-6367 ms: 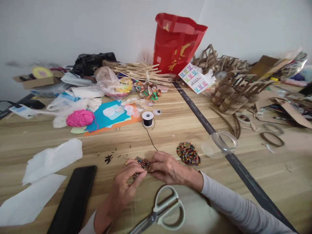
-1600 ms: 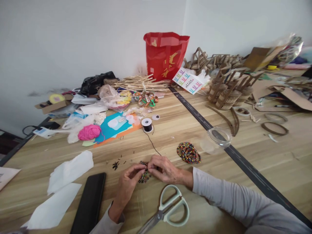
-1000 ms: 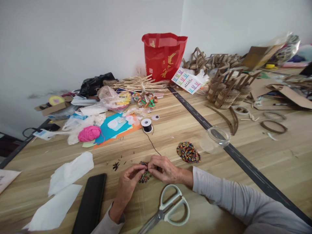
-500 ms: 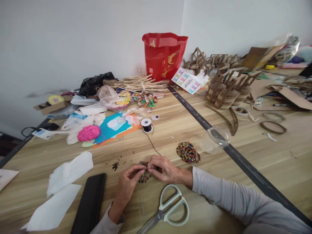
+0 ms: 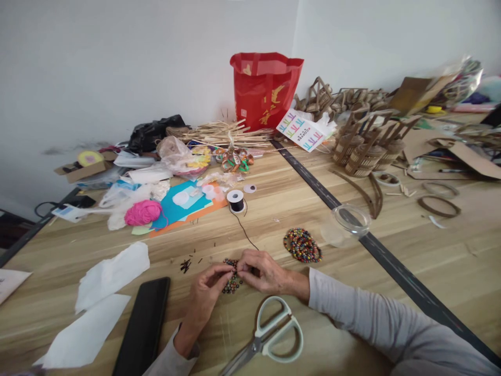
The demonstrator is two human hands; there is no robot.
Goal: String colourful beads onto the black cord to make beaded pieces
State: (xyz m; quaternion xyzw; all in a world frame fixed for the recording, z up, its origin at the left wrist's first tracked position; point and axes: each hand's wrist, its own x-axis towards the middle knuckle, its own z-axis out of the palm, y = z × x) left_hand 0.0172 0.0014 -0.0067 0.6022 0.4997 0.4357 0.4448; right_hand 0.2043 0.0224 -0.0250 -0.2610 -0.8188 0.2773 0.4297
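Observation:
My left hand (image 5: 206, 291) and my right hand (image 5: 263, 272) meet over a small string of dark, many-coloured beads (image 5: 231, 282) low on the wooden table (image 5: 282, 219). Both hands pinch the beads at the same spot, fingers pressed together. A thin black cord (image 5: 244, 233) runs from my right hand up to a spool of black thread (image 5: 236, 200). A flat coil of coloured beads (image 5: 302, 245) lies to the right of my right hand. Large pale-handled scissors (image 5: 270, 334) lie just below my hands.
A black phone (image 5: 143, 327) and white paper sheets (image 5: 106, 282) lie to the left. A clear round container (image 5: 351, 220) sits by a dark strip (image 5: 391, 261). Pink yarn (image 5: 143, 212), coloured paper, a red bag (image 5: 265, 89) and cardboard pieces crowd the back.
In the last 1.6 seconds my hands have stayed pinched on the beads. Earlier the view was closer and my hands lay lower on the table.

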